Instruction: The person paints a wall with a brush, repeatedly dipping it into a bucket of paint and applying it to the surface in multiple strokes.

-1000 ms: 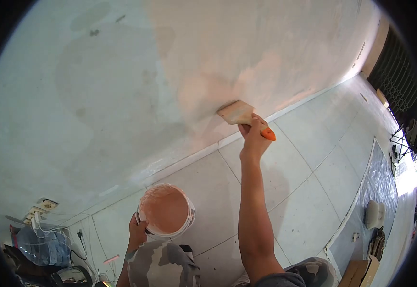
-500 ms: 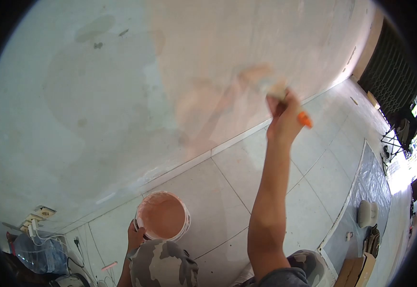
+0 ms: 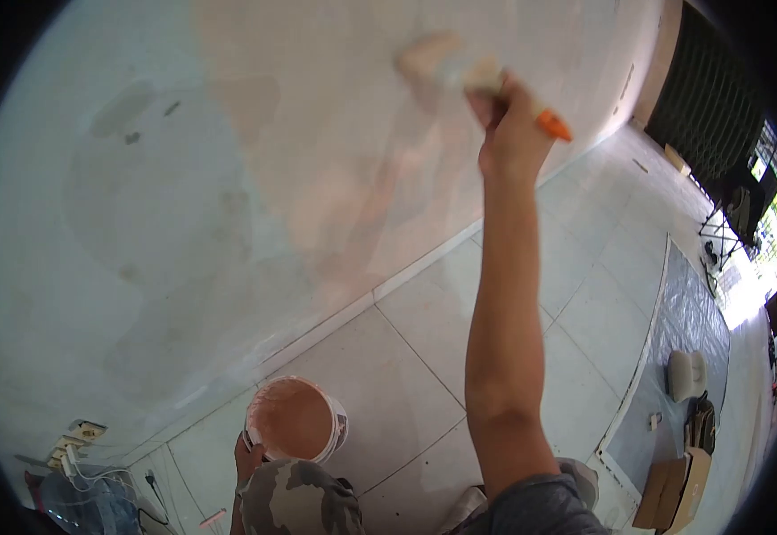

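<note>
My right hand (image 3: 515, 129) is closed around the handle of a wide paintbrush (image 3: 473, 73) with an orange handle end. The bristles meet the wall (image 3: 335, 116), where a pale peach coat covers part of a light greenish surface. Low on the left, my left hand (image 3: 247, 456) grips the rim of a white bucket (image 3: 341, 426). Inside the bucket is peach-coloured paint (image 3: 295, 419). My knee in camouflage cloth (image 3: 304, 499) is just below it and hides part of that hand.
A wall socket with plugs and cables (image 3: 72, 446) is at lower left, above a clear plastic container (image 3: 94, 504). Tiled floor (image 3: 424, 357) runs along the wall. On the right lie plastic sheeting (image 3: 674, 330), a beige cushion (image 3: 687, 374) and a cardboard box (image 3: 672, 490).
My right hand and the brush have moved up and slightly left along the wall. The view has shifted a little. My left hand still holds the bucket.
</note>
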`<state>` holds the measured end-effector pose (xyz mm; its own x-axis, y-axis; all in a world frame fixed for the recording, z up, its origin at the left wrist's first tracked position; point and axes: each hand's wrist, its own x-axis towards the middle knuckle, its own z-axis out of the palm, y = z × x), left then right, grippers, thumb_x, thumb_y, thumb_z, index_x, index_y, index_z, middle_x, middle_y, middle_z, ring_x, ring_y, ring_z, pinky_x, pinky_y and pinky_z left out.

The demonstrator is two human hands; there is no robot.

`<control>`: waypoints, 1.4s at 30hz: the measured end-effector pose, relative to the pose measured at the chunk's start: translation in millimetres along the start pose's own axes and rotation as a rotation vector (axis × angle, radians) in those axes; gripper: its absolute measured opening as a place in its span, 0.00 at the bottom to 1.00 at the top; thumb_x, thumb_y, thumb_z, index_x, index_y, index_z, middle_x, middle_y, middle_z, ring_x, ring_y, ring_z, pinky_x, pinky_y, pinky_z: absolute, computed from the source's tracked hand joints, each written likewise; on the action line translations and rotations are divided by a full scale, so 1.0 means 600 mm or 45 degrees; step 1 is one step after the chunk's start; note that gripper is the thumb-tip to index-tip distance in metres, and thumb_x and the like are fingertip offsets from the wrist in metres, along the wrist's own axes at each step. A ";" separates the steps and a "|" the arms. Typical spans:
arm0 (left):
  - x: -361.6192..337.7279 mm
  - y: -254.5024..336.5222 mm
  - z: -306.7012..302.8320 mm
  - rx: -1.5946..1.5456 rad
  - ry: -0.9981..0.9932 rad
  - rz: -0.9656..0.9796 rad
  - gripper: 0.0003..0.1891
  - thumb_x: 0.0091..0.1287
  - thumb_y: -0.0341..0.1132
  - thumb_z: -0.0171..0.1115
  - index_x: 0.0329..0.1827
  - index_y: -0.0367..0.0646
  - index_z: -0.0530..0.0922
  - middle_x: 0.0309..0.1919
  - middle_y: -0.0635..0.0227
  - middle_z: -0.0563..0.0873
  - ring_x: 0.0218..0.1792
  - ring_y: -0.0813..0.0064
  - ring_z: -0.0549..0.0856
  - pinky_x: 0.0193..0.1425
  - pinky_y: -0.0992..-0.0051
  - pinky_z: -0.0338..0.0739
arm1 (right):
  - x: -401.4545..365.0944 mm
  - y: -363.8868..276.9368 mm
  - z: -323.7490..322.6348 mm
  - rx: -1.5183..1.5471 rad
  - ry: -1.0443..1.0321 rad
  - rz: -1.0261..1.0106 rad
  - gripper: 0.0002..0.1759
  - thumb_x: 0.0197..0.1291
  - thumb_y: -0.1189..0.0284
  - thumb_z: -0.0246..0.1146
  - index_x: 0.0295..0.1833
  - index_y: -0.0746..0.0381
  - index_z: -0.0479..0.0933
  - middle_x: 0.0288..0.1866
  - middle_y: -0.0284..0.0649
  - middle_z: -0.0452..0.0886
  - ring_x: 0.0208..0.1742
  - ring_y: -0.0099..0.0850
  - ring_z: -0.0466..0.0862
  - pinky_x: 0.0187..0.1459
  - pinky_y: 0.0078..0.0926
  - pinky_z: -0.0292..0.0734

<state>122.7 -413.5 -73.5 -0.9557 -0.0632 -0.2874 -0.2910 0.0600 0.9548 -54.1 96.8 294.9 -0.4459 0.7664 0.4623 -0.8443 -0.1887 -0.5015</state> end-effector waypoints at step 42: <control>-0.010 0.034 0.005 -0.074 -0.010 -0.093 0.33 0.55 0.27 0.55 0.69 0.38 0.65 0.58 0.59 0.78 0.57 0.63 0.80 0.61 0.66 0.74 | -0.075 0.242 -0.425 -0.636 0.671 0.396 0.09 0.56 0.73 0.62 0.30 0.69 0.73 0.30 0.40 0.79 0.31 0.27 0.83 0.34 0.27 0.87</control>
<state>122.4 -408.9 -52.6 -0.9323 -0.0573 -0.3571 -0.3575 -0.0022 0.9339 -80.9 191.4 15.0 -0.3349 0.9372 -0.0977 -0.4148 -0.2397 -0.8778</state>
